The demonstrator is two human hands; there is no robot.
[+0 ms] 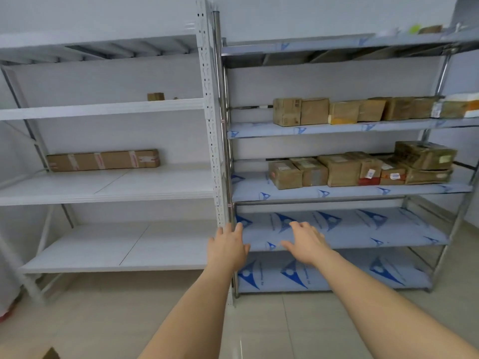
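Both my arms reach forward toward two shelving racks. My left hand (228,246) is held out with straight fingers in front of the upright post where the white rack (103,195) meets the steel rack (337,194). My right hand (305,242) is spread open, palm down, in front of the steel rack's lower shelf (375,229), which is covered in blue-printed film. Neither hand holds anything. A row of cardboard boxes (334,169) stands on the steel rack's middle shelf, and another row of boxes (344,111) on the shelf above.
A long taped carton (103,159) lies on the white rack's middle shelf, and a small box (155,96) on the shelf above it. A stack of boxes (425,161) sits at the right end of the steel rack's middle shelf. Tiled floor (259,325) lies below.
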